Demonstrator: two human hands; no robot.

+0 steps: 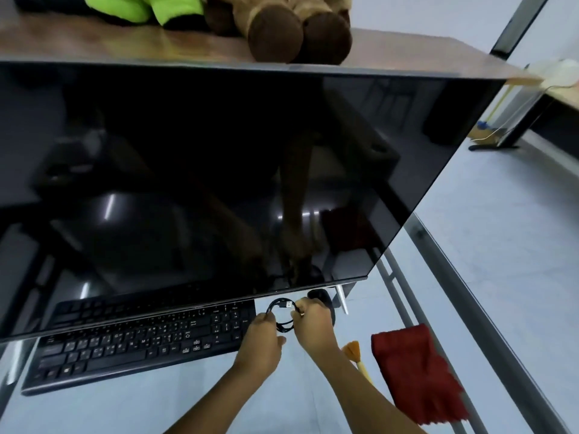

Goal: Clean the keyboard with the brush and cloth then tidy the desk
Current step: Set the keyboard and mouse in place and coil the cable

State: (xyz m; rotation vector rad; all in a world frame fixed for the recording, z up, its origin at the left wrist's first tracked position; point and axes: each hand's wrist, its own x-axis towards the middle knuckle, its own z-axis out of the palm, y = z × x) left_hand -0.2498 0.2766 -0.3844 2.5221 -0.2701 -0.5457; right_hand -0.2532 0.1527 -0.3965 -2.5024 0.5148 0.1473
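A black keyboard (138, 343) lies on the glass desk, its far rows hidden behind the monitor's lower edge. Just right of it, my left hand (261, 339) and my right hand (313, 327) both grip a coiled black USB cable (283, 308), the plug showing at the top of the loop. A black mouse (319, 297) lies behind my right hand, mostly hidden. A brush (355, 355) with orange bristles and a pale handle lies right of my right wrist. A red cloth (413, 371) lies crumpled at the desk's right edge.
A large dark monitor (219, 183) fills most of the view and overhangs the keyboard. Behind it, on a wooden desk (407, 54), sit a brown plush toy (288, 26) and a green one (141, 7). The glass desk's metal frame (454, 283) runs along the right.
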